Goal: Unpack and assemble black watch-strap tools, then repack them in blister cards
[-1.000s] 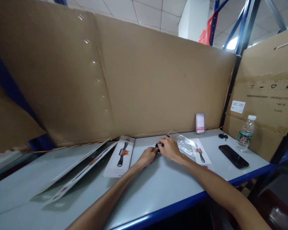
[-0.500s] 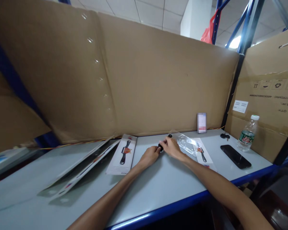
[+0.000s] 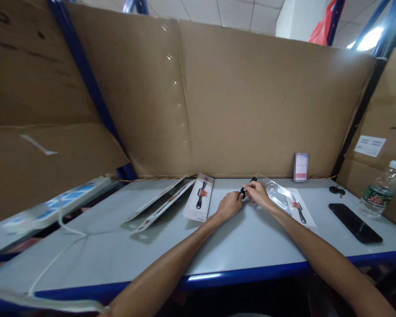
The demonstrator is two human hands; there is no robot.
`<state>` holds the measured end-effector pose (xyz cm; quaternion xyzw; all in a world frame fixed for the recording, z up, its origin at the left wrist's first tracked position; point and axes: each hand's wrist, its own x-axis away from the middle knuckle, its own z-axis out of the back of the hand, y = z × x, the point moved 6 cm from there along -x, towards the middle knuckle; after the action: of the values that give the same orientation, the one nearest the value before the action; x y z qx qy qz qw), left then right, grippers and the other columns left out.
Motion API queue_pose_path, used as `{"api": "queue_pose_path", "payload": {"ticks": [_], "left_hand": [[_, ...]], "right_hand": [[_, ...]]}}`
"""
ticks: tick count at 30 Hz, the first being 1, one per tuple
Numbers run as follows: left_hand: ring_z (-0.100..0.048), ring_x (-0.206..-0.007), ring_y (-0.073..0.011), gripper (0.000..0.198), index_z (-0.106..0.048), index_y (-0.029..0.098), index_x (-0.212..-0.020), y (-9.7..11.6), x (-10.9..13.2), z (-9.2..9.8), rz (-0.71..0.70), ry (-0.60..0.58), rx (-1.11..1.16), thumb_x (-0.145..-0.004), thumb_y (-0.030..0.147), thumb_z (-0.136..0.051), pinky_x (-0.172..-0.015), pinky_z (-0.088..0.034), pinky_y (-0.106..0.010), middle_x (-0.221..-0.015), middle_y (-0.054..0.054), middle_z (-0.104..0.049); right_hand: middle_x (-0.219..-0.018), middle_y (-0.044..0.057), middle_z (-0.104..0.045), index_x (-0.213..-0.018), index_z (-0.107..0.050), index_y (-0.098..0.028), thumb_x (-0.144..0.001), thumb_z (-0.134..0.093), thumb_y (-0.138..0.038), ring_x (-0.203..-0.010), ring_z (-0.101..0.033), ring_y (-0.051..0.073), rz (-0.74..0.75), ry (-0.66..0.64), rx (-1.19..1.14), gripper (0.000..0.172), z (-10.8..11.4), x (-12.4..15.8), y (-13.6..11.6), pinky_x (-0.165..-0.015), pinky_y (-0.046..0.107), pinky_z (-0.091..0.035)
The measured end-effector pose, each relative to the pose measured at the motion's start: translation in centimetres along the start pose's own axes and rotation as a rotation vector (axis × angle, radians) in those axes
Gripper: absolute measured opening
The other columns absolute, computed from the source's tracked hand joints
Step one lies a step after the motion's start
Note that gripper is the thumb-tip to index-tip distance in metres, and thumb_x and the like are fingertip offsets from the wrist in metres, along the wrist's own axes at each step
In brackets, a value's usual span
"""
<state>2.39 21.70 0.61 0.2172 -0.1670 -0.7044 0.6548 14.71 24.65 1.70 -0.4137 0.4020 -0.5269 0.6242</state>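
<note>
Both my hands are on a black two-handled tool (image 3: 253,179), which looks like a spokeshave, above the table. My left hand (image 3: 230,205) is closed round its near end, and my right hand (image 3: 259,194) pinches its middle. One dark handle sticks out beyond my right fingers; the rest is mostly hidden by my hands. Just right of my right hand lies a clear plastic blister shell (image 3: 277,193), partly over a printed card (image 3: 300,209) picturing such a tool. Left of my hands, a similar packaged card (image 3: 198,198) lies on the table (image 3: 251,246).
Further left, more packaged cards (image 3: 165,204) lean over one another. A white power strip (image 3: 62,204) with a cable (image 3: 71,240) runs along the left. On the right are a black phone (image 3: 354,223), keys (image 3: 337,190) and a water bottle (image 3: 379,191). An upright phone (image 3: 301,168) stands near the cardboard wall (image 3: 251,110).
The view has swung left, bringing the power strip and cable into sight. Both hands stay on the spokeshave, with the right fingers shifted slightly around its middle.
</note>
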Motion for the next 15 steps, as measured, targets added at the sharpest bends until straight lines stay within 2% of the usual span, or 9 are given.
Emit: {"api": "queue_pose_path", "payload": {"ticks": [2, 4, 10, 13, 15], "left_hand": [[-0.066, -0.101, -0.0282, 0.038, -0.072, 0.013, -0.103, 0.29, 0.39, 0.03, -0.003, 0.003, -0.026, -0.097, 0.032, -0.039, -0.075, -0.04, -0.03, -0.108, -0.022, -0.071], [-0.066, -0.103, -0.0294, 0.039, -0.072, 0.014, -0.104, 0.49, 0.65, 0.04, -0.001, -0.002, -0.042, -0.097, 0.032, -0.038, -0.076, -0.041, -0.031, -0.109, -0.023, -0.071], [-0.065, -0.105, -0.0281, 0.04, -0.071, 0.014, -0.103, 0.42, 0.69, 0.28, 0.032, 0.0, -0.024, -0.098, 0.033, -0.037, -0.075, -0.041, -0.03, -0.111, -0.022, -0.071], [-0.065, -0.105, -0.0278, 0.038, -0.071, 0.014, -0.102, 0.2, 0.48, 0.28, 0.042, 0.001, 0.024, -0.097, 0.034, -0.04, -0.074, -0.041, -0.029, -0.11, -0.021, -0.071], [-0.066, -0.101, -0.0266, 0.035, -0.071, 0.014, -0.097, -0.08, 0.22, 0.21, 0.053, -0.001, 0.077, -0.096, 0.034, -0.043, -0.071, -0.041, -0.027, -0.106, -0.02, -0.072]], "right_hand": [[-0.065, 0.0, -0.064, -0.085, -0.053, -0.018, -0.095, -0.049, -0.03, -0.046, -0.058, 0.01, -0.065, -0.042, -0.026, 0.016, -0.1, 0.18, 0.23, -0.038, 0.015, -0.039], [-0.062, 0.0, -0.064, -0.085, -0.05, -0.018, -0.097, -0.046, -0.029, -0.045, -0.058, 0.009, -0.088, -0.075, -0.052, 0.016, -0.15, 0.41, 0.29, -0.037, 0.014, -0.037], [-0.067, -0.003, -0.063, -0.079, -0.053, -0.018, -0.086, -0.061, -0.022, -0.049, -0.057, 0.007, -0.049, -0.074, -0.172, 0.011, 0.01, 0.52, 0.12, -0.041, 0.014, -0.039], [-0.07, -0.002, -0.065, -0.083, -0.056, -0.018, -0.087, -0.06, -0.023, -0.051, -0.058, 0.009, -0.046, -0.064, -0.071, 0.007, -0.01, 0.35, 0.3, -0.047, 0.017, -0.044], [-0.077, 0.0, -0.067, -0.085, -0.06, -0.018, -0.083, -0.062, -0.016, -0.063, -0.063, 0.011, 0.105, -0.002, 0.127, 0.004, 0.19, 0.48, -0.48, -0.059, 0.021, -0.049]]}}
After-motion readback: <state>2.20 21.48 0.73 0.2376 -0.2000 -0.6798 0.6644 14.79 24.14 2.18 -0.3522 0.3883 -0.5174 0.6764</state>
